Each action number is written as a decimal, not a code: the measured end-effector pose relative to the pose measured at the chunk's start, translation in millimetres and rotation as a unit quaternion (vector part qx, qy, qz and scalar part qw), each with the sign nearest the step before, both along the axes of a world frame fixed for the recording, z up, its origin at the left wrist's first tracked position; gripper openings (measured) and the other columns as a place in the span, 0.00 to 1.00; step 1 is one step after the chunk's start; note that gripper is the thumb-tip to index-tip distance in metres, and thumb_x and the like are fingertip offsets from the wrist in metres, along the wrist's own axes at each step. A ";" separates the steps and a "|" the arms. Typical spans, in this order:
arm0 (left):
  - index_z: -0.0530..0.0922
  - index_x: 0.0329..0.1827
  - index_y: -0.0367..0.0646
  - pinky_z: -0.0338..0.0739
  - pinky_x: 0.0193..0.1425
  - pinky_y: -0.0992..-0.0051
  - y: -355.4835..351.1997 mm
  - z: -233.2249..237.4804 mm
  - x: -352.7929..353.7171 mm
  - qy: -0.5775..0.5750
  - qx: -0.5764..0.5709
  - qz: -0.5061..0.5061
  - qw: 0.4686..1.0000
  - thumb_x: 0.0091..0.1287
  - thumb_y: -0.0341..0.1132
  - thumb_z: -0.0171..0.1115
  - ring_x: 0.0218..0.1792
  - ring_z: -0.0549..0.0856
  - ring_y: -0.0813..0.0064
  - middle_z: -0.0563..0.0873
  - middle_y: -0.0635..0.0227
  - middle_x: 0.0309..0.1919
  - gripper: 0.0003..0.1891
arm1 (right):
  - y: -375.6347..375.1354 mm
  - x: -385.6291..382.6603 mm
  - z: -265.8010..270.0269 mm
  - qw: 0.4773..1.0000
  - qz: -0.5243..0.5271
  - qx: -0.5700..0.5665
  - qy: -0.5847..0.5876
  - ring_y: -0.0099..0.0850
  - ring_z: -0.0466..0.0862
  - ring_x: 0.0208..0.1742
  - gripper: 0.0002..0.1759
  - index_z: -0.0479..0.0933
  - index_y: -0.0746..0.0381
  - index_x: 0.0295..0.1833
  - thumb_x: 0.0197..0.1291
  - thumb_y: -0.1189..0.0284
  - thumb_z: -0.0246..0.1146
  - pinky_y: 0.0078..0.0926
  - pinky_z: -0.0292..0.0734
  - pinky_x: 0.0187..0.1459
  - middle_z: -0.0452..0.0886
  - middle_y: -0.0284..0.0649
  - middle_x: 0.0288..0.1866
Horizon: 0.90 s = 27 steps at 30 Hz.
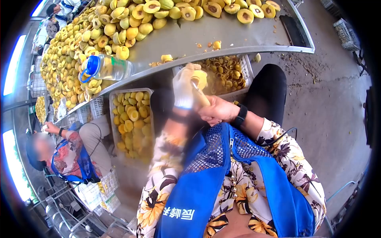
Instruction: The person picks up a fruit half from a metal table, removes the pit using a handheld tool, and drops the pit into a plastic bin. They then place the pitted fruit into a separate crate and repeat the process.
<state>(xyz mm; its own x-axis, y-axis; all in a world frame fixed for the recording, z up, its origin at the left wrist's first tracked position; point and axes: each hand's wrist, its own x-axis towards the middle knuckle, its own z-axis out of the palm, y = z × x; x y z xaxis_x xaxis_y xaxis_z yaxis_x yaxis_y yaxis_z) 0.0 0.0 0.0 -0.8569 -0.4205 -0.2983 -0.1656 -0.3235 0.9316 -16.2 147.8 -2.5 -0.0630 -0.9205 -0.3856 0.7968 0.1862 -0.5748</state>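
Note:
My left hand [183, 87], in a white glove, is closed round a halved yellow fruit [199, 78] that looks like a peach. My right hand [218, 110] is bare, with a black band at the wrist, and grips a pale-handled tool [201, 97]. The tool's metal end meets the fruit half; its exact shape cannot be made out. Both hands are close together above my lap. Just beyond them, a crate [249, 71] holds cut fruit rings and scraps. To their left stands a crate [112, 119] of yellow fruit halves.
A metal table [178, 37] bears a large heap of halved yellow fruit [119, 23]. Near its edge lies a clear bottle with a blue cap [113, 68]. Another person [75, 150] sits at the left; a further person [63, 10] is at the far upper left. Scraps litter the floor [313, 95].

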 end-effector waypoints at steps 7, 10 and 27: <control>0.76 0.38 0.47 0.74 0.26 0.75 -90.3 -8.3 60.6 0.060 0.222 0.243 0.942 0.66 0.53 0.45 0.25 0.77 0.71 0.78 0.63 0.27 0.19 | 7.6 -9.3 0.6 0.997 0.005 -0.069 0.026 0.16 0.62 0.13 0.05 0.69 0.60 0.41 0.60 0.73 0.55 0.15 0.57 0.14 0.65 0.26 0.17; 0.80 0.41 0.42 0.76 0.43 0.69 -121.2 9.1 110.3 -0.191 -0.402 0.309 0.841 0.60 0.47 0.58 0.36 0.81 0.64 0.82 0.58 0.36 0.18 | 12.0 -22.7 -17.8 0.959 0.010 0.068 0.276 0.21 0.73 0.18 0.09 0.72 0.63 0.38 0.58 0.68 0.59 0.20 0.68 0.19 0.74 0.32 0.20; 0.76 0.47 0.49 0.74 0.50 0.60 -64.3 14.7 -236.6 -0.116 -0.785 -0.166 0.585 0.49 0.38 0.64 0.48 0.77 0.56 0.78 0.58 0.44 0.20 | 44.8 -32.7 -8.7 0.803 -0.172 0.224 0.525 0.41 0.81 0.29 0.15 0.73 0.66 0.37 0.50 0.67 0.65 0.32 0.74 0.34 0.78 0.50 0.27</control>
<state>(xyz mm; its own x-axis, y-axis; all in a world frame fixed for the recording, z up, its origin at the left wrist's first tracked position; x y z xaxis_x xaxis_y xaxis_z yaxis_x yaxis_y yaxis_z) -236.6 -64.3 14.7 -0.9820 -0.1548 0.1086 -0.1582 0.9871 -0.0235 -48.9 192.6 -11.2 -0.7907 -0.5625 -0.2416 -0.0336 0.4341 -0.9003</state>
